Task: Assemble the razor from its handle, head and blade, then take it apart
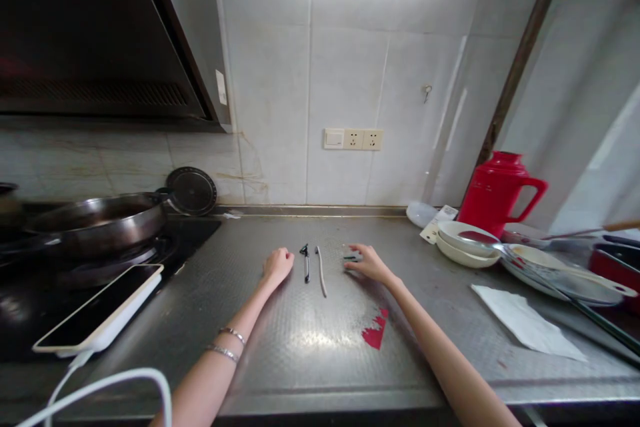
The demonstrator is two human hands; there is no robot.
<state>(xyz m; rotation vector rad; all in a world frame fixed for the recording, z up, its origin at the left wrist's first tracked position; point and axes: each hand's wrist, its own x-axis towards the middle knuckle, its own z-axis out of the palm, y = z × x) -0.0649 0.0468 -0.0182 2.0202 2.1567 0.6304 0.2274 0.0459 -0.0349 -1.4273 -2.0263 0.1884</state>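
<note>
My left hand point(278, 264) rests on the steel counter point(300, 340) with its fingers curled into a loose fist, just left of a dark pen part point(306, 261). A thin white stick-like part point(321, 270) lies beside the dark one. My right hand point(369, 262) lies on the counter to their right, its fingers pinched on a small dark green piece point(351, 257). Two bracelets point(227, 343) circle my left wrist.
A phone on a white power bank point(100, 312) with a white cable lies at the left by the stove and its pan point(100, 221). At the right stand a red jug point(495, 190), stacked bowls point(463, 243), plates and a paper napkin point(525, 323). A red scrap point(375, 333) lies near the counter's middle.
</note>
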